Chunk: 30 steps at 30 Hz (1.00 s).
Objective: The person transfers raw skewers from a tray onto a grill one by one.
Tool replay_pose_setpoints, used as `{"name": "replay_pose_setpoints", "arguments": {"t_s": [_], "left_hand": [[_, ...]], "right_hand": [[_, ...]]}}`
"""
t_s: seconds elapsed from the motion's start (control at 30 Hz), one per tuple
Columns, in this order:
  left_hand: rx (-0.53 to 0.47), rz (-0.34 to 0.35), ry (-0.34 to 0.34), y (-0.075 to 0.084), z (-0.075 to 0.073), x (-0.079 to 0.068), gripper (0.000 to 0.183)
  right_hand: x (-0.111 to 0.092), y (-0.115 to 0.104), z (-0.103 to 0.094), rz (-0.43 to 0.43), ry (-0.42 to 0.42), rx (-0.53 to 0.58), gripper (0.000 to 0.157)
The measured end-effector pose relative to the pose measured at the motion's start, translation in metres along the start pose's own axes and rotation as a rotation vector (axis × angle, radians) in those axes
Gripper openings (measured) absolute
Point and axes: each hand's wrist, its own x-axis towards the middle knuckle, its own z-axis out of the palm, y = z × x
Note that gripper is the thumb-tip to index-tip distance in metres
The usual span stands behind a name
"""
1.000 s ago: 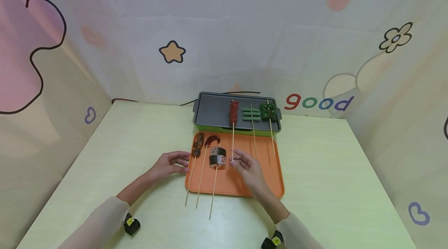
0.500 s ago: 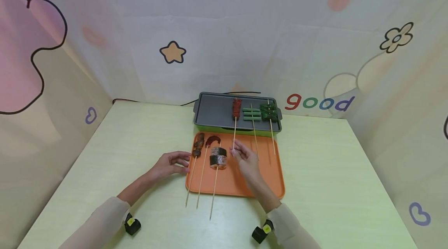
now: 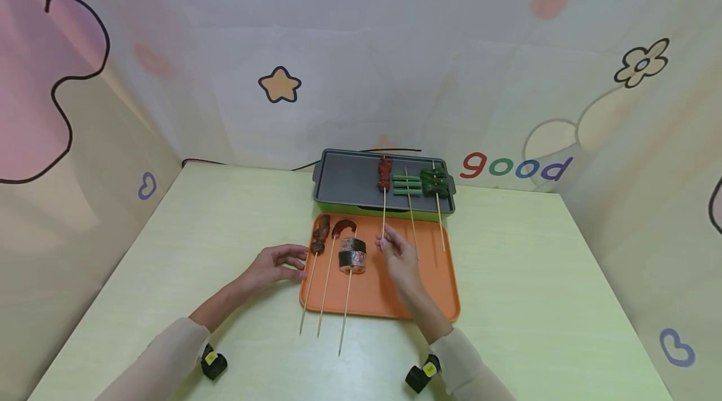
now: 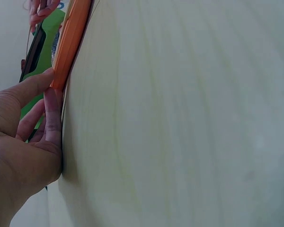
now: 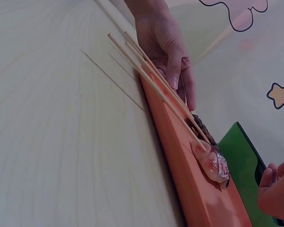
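My right hand pinches the bare lower stick of a skewer of red meat-like pieces, whose top lies over the grey plate of the green-sided grill. Against the left edge of the orange tray my left hand rests with thumb and fingers apart; the left wrist view shows its thumb at the rim. On the tray's left half lie a brown-chunk skewer, a dark red curved skewer and a skewer of two dark-banded rolls, their sticks jutting past the front edge.
To the right on the grill lie a skewer of green bars and one of dark green leafy pieces, sticks reaching over the tray. The pale table spreads around. A printed cloth hangs close behind the grill.
My right hand has moved forward and then slightly right, carrying the red skewer farther onto the grill, closer to the green-bar skewer. The left hand stays at the tray's edge.
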Motion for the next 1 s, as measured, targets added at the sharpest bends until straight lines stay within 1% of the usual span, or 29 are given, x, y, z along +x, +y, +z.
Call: {"name": "replay_pose_setpoints", "arguments": {"t_s": [0.07, 0.2, 0.33, 0.43, 0.57, 0.73, 0.8, 0.87, 0.93, 1.0], "left_hand": [[0.0, 0.004, -0.001, 0.0, 0.0, 0.0, 0.053], [0.003, 0.011, -0.004, 0.001, 0.001, 0.0, 0.053], [0.013, 0.02, -0.002, 0.002, 0.0, -0.001, 0.053], [0.013, 0.025, -0.003, 0.002, 0.0, -0.001, 0.052], [0.014, 0.026, -0.006, 0.002, 0.0, -0.002, 0.052], [0.02, 0.026, -0.002, 0.002, 0.0, -0.002, 0.052], [0.019, 0.021, 0.002, 0.003, 0.0, -0.001, 0.052], [0.017, 0.017, 0.008, 0.003, 0.0, -0.001, 0.052], [0.017, 0.011, 0.009, 0.003, 0.0, -0.001, 0.052], [0.017, 0.01, 0.007, 0.003, 0.0, -0.001, 0.051]], "right_hand": [[0.0, 0.001, -0.001, 0.001, -0.006, 0.01, 0.046], [-0.001, 0.003, -0.004, -0.005, -0.017, -0.005, 0.045], [-0.006, 0.004, -0.009, -0.014, -0.048, -0.01, 0.046], [-0.012, 0.006, -0.016, -0.02, -0.092, -0.024, 0.047], [-0.026, 0.008, -0.028, 0.0, -0.171, -0.07, 0.045], [-0.043, 0.009, -0.051, 0.055, -0.298, -0.165, 0.043], [-0.048, 0.009, -0.063, 0.067, -0.359, -0.201, 0.045], [-0.051, 0.009, -0.077, 0.07, -0.409, -0.215, 0.049], [-0.054, 0.008, -0.093, 0.063, -0.442, -0.22, 0.051], [-0.056, 0.007, -0.108, 0.046, -0.453, -0.228, 0.051]]}}
